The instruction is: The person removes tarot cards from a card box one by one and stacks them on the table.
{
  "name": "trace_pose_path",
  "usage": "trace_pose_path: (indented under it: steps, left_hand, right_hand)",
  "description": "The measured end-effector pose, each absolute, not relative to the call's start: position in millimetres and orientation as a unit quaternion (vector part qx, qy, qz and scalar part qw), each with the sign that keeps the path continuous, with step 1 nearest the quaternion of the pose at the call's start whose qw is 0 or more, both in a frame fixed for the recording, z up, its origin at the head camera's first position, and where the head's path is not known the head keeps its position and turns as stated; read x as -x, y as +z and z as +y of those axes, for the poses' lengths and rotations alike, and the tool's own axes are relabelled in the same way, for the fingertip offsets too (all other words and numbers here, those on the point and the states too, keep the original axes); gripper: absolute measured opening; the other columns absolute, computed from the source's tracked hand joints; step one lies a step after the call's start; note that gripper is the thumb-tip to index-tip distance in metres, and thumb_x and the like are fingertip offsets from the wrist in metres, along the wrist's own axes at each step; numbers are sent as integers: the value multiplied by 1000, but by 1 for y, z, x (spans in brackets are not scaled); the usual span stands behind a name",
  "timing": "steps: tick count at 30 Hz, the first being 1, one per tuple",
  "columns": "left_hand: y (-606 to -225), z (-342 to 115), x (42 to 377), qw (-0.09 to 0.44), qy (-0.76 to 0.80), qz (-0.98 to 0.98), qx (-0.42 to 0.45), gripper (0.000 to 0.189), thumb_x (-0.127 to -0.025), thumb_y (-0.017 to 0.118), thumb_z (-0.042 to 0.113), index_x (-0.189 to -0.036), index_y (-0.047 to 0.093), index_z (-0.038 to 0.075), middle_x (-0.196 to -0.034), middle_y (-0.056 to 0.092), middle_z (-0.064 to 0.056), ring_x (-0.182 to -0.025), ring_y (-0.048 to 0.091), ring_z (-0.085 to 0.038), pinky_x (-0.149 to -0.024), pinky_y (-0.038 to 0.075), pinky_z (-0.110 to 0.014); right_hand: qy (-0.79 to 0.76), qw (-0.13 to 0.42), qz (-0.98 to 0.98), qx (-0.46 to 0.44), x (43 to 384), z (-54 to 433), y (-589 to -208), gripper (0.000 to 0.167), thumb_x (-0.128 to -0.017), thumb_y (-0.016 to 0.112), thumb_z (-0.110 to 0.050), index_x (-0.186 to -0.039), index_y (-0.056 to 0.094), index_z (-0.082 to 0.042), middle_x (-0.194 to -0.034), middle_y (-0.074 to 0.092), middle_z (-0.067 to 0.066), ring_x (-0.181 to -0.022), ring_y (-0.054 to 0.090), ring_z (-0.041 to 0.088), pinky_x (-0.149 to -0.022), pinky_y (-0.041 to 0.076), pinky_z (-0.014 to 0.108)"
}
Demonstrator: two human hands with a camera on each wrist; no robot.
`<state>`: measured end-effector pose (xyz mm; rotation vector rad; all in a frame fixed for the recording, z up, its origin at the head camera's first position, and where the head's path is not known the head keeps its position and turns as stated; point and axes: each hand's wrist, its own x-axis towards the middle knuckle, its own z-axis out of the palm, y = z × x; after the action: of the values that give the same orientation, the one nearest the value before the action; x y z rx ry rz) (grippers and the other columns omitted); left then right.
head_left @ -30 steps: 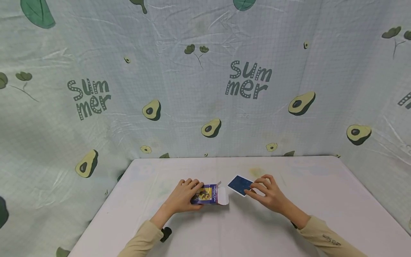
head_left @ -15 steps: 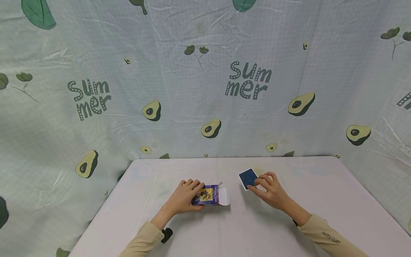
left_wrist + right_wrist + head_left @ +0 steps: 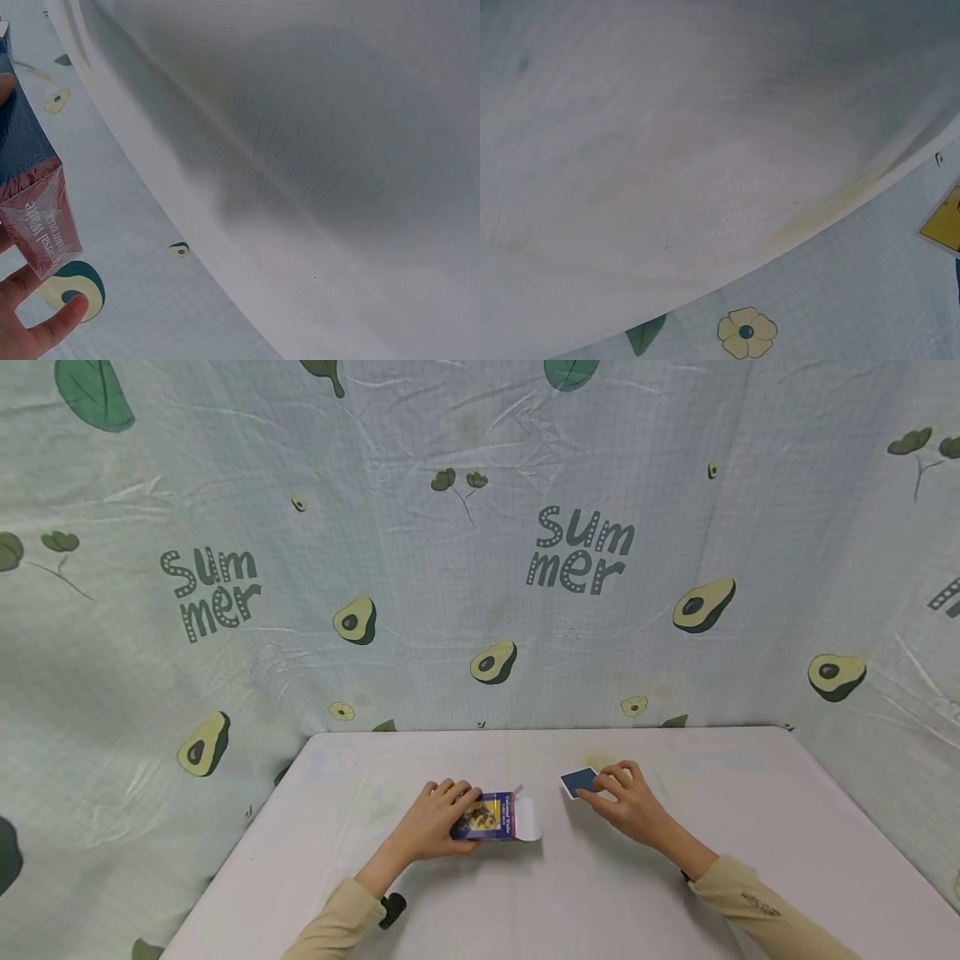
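My left hand (image 3: 437, 820) grips a purple card box (image 3: 486, 816) with a yellow picture on its face, held above the table. Its white end flap (image 3: 528, 820) hangs open toward the right. In the left wrist view the box (image 3: 30, 150) shows a blue side and a red printed end, with fingers around it. My right hand (image 3: 628, 803) pinches a card (image 3: 578, 782) by its near right corner, blue back facing up. Only a yellow corner of the card's face (image 3: 943, 225) enters the right wrist view, at its right edge.
A white-covered table (image 3: 375, 760) lies under both hands. Behind it hangs a pale curtain (image 3: 420, 552) printed with avocados and the word "summer". A black strap piece (image 3: 392, 910) shows at the left wrist.
The card in my right hand has shifted right, away from the box, and turned, tipping flatter just now. The box in the left hand has barely moved.
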<state>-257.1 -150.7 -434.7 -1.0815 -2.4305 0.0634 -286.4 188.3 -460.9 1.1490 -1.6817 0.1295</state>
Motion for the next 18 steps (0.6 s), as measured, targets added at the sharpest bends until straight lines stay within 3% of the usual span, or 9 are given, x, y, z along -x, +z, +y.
trace_pose_path:
  steps: [18]
  left_hand:
    - [-432,-151,254,209,22,-899,385,67,-69,61,58,-121,48,17,-108,51,2,-92,46,-13,-77,39,-34]
  right_hand:
    - [-22,480,-726,-491,290,187,-472,41,-97,29,-18,-87,69,-21,-74,54,-2,-76,49,17,-70,38,43]
